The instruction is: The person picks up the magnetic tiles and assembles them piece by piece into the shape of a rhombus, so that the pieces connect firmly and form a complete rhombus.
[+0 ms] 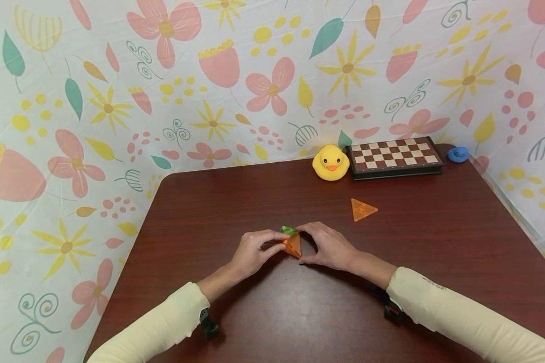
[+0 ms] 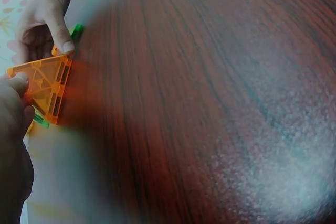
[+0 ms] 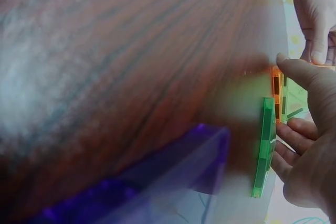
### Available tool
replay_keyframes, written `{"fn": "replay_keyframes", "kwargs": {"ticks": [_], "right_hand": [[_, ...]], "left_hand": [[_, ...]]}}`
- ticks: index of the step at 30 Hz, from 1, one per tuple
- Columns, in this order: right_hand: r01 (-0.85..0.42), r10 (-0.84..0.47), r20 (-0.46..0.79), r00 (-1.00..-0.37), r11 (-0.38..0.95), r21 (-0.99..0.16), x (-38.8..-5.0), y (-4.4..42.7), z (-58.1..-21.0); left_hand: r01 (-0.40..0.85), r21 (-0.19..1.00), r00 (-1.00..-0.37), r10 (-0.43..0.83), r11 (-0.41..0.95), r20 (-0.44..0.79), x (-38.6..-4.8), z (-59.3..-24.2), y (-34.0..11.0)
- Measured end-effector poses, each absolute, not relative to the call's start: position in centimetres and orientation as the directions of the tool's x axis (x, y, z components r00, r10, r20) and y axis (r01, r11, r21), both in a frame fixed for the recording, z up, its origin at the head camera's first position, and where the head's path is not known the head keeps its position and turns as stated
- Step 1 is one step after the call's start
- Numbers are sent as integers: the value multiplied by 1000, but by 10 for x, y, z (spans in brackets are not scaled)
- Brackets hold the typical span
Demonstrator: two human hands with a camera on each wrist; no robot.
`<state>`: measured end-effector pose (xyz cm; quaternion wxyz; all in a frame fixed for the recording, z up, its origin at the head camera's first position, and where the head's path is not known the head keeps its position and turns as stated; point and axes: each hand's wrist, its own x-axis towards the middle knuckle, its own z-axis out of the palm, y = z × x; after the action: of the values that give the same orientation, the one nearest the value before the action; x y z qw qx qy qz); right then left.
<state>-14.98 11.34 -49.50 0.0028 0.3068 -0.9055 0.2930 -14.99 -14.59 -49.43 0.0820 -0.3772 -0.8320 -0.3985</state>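
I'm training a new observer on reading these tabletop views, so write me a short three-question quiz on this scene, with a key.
1. True or false: the left hand and the right hand both touch the cluster of orange and green pieces.

2. Where does the lone orange triangle lie?
A) Under the left hand
B) Farther from the person than the right hand
C) Touching the small blue toy

3. What sits between the yellow duck and the small blue toy?

Key: 1. True; 2. B; 3. The checkered board.
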Motion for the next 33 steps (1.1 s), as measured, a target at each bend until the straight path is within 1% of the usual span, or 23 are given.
{"fn": "replay_keyframes", "kwargs": {"ticks": [5,8,13,16,23,33], "right_hand": [[-565,-551,200,-810,643,-517,-149,113,-496],[-567,-550,202,-810,647,-511,-148,113,-497],[-560,-548,191,-814,654,-508,-148,113,-497],[-554,-545,185,-818,658,-510,-148,112,-497],[-555,-544,189,-817,655,-513,-148,111,-497],[-562,-544,200,-815,658,-500,-149,111,-497]], "left_hand": [[685,607,-710,555,402,434,-148,-495,-145],[694,596,-706,545,403,453,-147,-496,-145],[732,535,-679,518,422,521,-146,-498,-144],[738,500,-675,498,453,545,-146,-499,-144],[719,510,-695,484,472,531,-146,-498,-143],[731,499,-683,489,466,543,-147,-498,-141]]}}
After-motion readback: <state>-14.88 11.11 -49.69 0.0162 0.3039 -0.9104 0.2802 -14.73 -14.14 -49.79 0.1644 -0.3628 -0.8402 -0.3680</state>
